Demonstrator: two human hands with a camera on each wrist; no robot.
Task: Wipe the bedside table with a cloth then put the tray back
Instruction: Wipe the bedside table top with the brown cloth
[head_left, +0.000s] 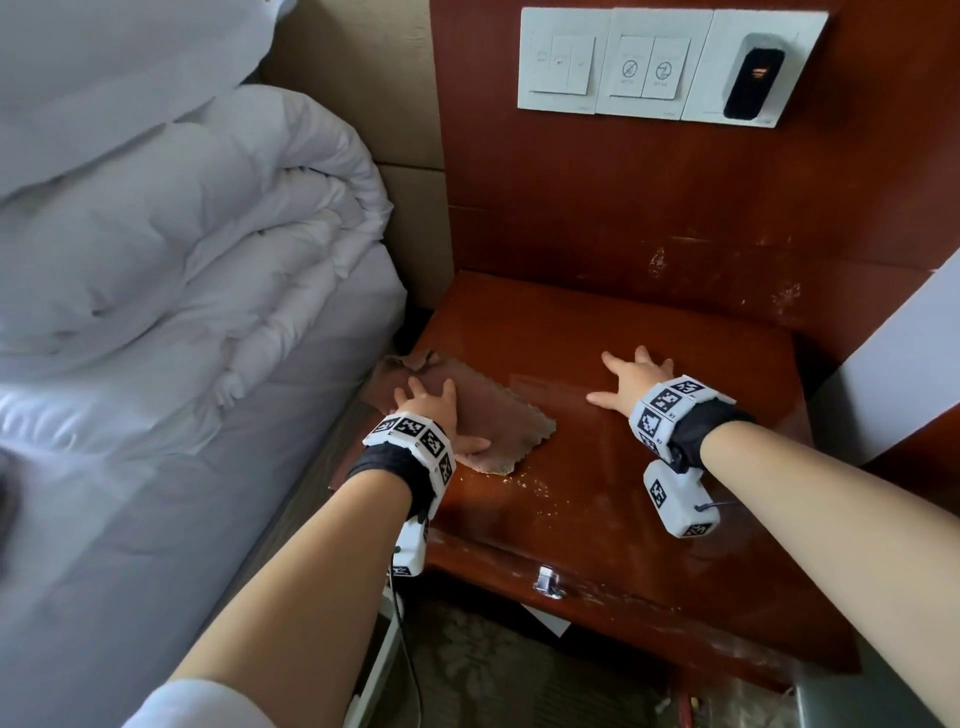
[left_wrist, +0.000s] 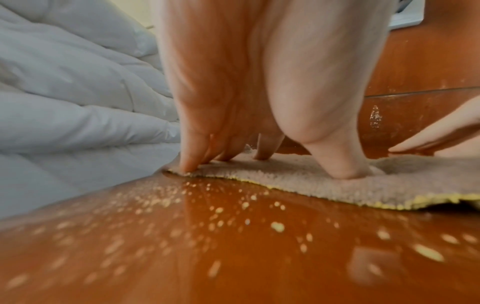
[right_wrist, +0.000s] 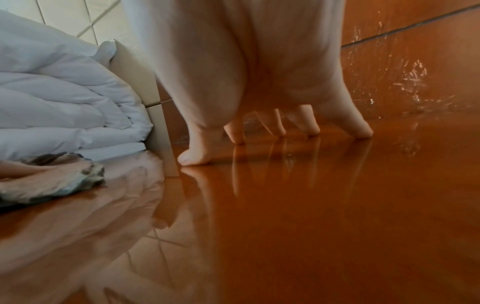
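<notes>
A brownish cloth (head_left: 483, 410) with a zigzag edge lies flat at the left side of the glossy red-brown bedside table (head_left: 623, 467). My left hand (head_left: 436, 410) presses down on the cloth (left_wrist: 298, 174) with fingers spread and straight. My right hand (head_left: 631, 376) rests flat on the bare tabletop to the right, its fingertips (right_wrist: 363, 131) touching the wood. From the right wrist the cloth (right_wrist: 52, 181) shows at the far left. Pale speckles dot the table (left_wrist: 233, 236) near the front edge. No tray is in view.
A bed (head_left: 130, 493) with a folded white duvet (head_left: 182, 249) stands close on the left. A wooden wall panel (head_left: 675, 197) with a white switch plate (head_left: 670, 62) rises behind the table. A metal drawer handle (head_left: 545, 579) sits at the table's front.
</notes>
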